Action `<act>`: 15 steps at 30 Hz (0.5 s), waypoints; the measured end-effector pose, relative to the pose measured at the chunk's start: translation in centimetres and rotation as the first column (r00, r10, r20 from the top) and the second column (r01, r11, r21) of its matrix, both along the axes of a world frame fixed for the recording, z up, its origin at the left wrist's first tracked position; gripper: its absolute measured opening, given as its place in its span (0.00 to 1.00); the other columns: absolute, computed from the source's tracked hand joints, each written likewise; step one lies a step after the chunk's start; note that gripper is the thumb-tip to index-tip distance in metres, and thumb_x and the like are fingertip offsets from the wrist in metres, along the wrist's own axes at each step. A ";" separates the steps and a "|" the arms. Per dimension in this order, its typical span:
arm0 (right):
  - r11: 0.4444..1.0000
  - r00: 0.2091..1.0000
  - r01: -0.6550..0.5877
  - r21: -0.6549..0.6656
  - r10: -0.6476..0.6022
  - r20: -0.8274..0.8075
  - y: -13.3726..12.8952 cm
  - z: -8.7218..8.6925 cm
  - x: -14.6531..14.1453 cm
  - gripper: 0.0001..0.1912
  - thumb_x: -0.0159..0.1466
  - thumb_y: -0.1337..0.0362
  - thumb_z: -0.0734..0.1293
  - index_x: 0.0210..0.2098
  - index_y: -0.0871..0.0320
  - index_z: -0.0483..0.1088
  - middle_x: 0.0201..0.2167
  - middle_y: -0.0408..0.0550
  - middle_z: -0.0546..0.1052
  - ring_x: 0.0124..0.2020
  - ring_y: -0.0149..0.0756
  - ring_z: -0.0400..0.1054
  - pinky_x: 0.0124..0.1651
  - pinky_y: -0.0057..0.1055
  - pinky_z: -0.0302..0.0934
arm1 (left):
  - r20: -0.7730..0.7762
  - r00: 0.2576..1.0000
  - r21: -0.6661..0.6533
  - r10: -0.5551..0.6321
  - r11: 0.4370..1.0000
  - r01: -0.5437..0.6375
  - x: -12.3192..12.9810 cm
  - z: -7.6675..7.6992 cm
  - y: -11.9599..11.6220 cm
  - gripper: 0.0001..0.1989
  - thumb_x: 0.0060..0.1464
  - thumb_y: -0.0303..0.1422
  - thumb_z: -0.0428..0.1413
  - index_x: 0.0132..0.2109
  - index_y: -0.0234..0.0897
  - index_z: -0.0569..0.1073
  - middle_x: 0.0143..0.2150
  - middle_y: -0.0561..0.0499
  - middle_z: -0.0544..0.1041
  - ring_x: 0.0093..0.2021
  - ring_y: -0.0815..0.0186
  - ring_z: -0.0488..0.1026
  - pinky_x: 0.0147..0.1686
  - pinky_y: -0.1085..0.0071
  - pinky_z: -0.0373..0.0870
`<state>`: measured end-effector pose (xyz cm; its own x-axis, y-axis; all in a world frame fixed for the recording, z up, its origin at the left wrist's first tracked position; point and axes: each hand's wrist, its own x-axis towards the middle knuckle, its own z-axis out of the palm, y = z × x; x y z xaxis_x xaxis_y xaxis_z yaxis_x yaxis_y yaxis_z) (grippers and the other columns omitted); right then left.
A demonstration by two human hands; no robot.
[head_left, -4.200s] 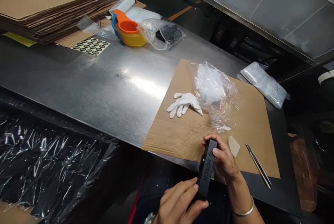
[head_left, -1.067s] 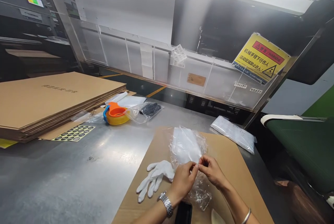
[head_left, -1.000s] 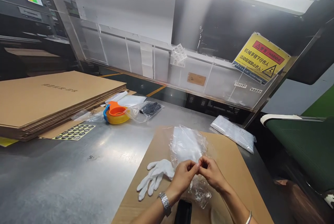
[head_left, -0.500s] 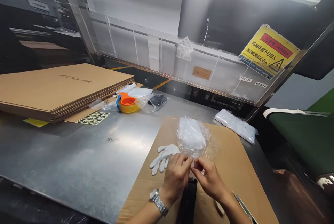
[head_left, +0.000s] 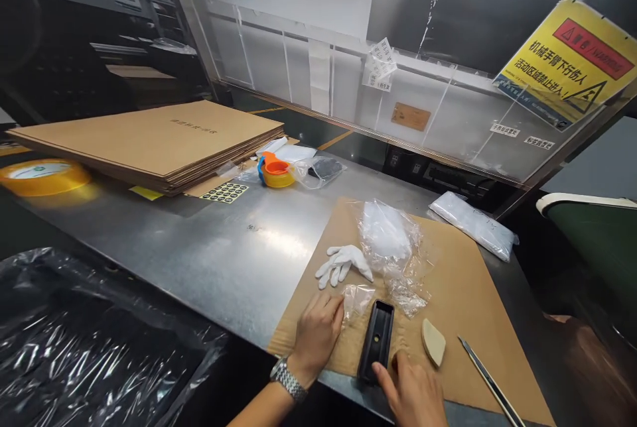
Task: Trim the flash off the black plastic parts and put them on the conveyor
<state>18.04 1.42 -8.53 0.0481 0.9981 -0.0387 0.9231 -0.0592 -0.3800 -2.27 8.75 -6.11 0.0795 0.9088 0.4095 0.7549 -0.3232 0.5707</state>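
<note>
Leftmost, a roll of yellow tape lies near a stack of flat cardboard on the metal desk, with a sheet of round black labels just beyond; none of these is in use. Next comes a white glove lying unworn on the cardboard sheet, and below it the left hand, its grip pinched on the edge of a small clear plastic bag. To the right of that bag, the black plastic casing lies hollow side up near the sheet's near edge, bare and unwrapped. The right hand has its thumb at the casing's near end; whether its grip is closed there I cannot tell. Judging by this, the bag is out and in hand, but bag and casing are not yet together. Farther right, a beige wedge-shaped block and a utility knife lie untouched.
</note>
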 end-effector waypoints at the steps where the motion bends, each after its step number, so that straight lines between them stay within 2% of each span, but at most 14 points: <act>1: 1.000 1.000 -0.001 -0.001 0.001 -0.011 0.0 0.0 0.0 0.16 0.60 0.49 0.58 0.27 0.53 0.67 0.21 0.56 0.75 0.23 0.52 0.70 0.22 0.34 0.48 | 0.010 1.000 -0.025 0.003 1.000 -0.002 0.1 0.0 -0.2 0.12 0.58 0.29 0.46 0.36 0.36 0.75 0.29 0.48 0.74 0.34 0.59 0.70 0.34 0.65 0.66; 5: 1.000 0.993 0.002 0.012 -0.001 -0.118 0.1 0.2 0.1 0.16 0.62 0.52 0.55 0.29 0.53 0.67 0.20 0.53 0.73 0.21 0.46 0.68 0.23 0.33 0.50 | 0.069 0.998 -0.122 0.015 0.992 -0.007 0.2 0.8 -0.5 0.12 0.58 0.31 0.46 0.35 0.37 0.75 0.31 0.48 0.76 0.35 0.60 0.72 0.35 0.66 0.65; 8: 0.998 0.965 -0.046 0.035 0.054 -0.255 -0.7 0.9 0.1 0.22 0.65 0.50 0.50 0.30 0.53 0.68 0.20 0.49 0.72 0.22 0.39 0.66 0.24 0.31 0.54 | 0.124 0.992 -0.196 0.017 0.981 0.008 0.2 1.8 -0.7 0.13 0.58 0.31 0.46 0.34 0.38 0.75 0.31 0.48 0.77 0.33 0.62 0.72 0.32 0.69 0.64; 11: 0.982 0.834 -0.175 -0.066 0.112 -0.540 -1.6 1.7 -0.3 0.27 0.64 0.43 0.49 0.30 0.56 0.69 0.22 0.46 0.70 0.23 0.34 0.63 0.25 0.27 0.55 | 0.188 0.982 -0.263 -0.026 0.962 0.076 0.2 2.6 -0.8 0.14 0.56 0.31 0.47 0.30 0.37 0.76 0.27 0.49 0.77 0.29 0.64 0.72 0.29 0.71 0.62; 13: 0.953 0.733 -0.261 -0.152 0.094 -0.673 -1.9 1.9 -0.5 0.29 0.62 0.40 0.52 0.29 0.57 0.69 0.22 0.43 0.68 0.22 0.30 0.60 0.24 0.25 0.54 | 0.239 0.967 -0.290 -0.086 0.944 0.156 0.2 2.9 -0.8 0.15 0.56 0.32 0.47 0.27 0.37 0.76 0.25 0.50 0.77 0.27 0.65 0.72 0.27 0.73 0.62; 15: 0.942 0.724 -0.277 -0.191 0.074 -0.685 -1.9 1.8 -0.6 0.31 0.60 0.38 0.52 0.26 0.58 0.68 0.19 0.40 0.64 0.18 0.27 0.55 0.21 0.24 0.51 | 0.285 0.947 -0.305 -0.151 0.922 0.239 0.2 3.0 -0.8 0.17 0.56 0.33 0.47 0.26 0.36 0.76 0.23 0.52 0.77 0.25 0.66 0.71 0.26 0.74 0.61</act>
